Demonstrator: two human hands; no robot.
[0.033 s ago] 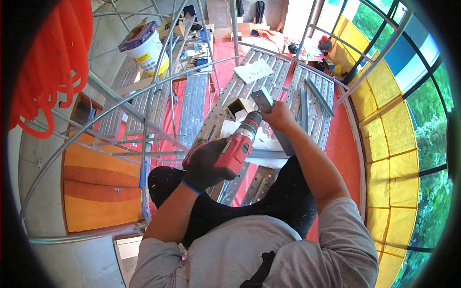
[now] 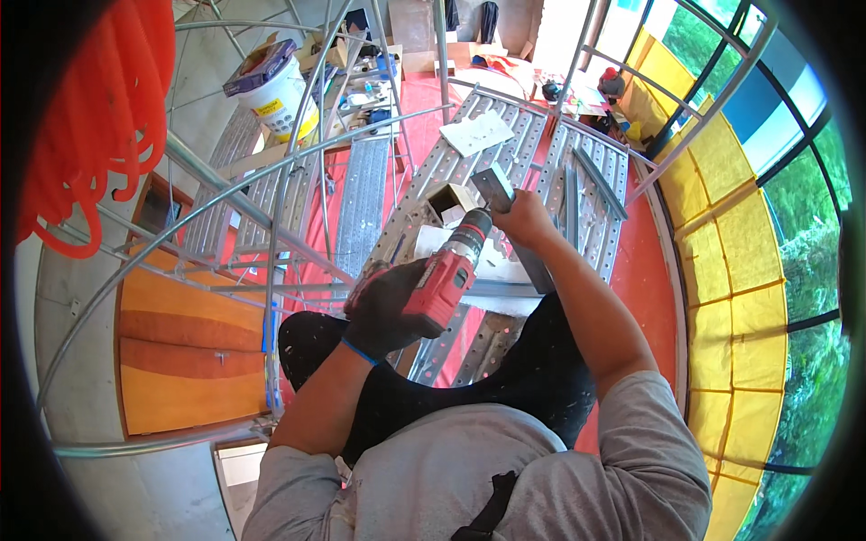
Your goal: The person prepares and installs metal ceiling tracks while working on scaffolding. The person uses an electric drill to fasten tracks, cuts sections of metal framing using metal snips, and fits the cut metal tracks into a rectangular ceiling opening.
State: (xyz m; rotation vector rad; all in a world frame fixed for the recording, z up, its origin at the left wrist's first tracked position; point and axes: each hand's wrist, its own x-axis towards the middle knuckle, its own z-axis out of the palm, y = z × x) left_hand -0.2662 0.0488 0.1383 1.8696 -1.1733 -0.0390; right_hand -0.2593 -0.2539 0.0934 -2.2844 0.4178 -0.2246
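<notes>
One red drill (image 2: 444,279), two hands.

Head camera looks steeply down, close over the scaffold planks (image 2: 505,171).

The drill (image 2: 448,275) has a glossy red plastic body and a dull grey metal chuck. The left hand (image 2: 383,311) wears a matt dark cloth glove; the right hand (image 2: 526,219) is bare on a smooth, galvanised-looking metal profile (image 2: 494,187). The scaffold planks (image 2: 532,158) are perforated matt metal, the bucket (image 2: 281,96) smooth white plastic.
</notes>
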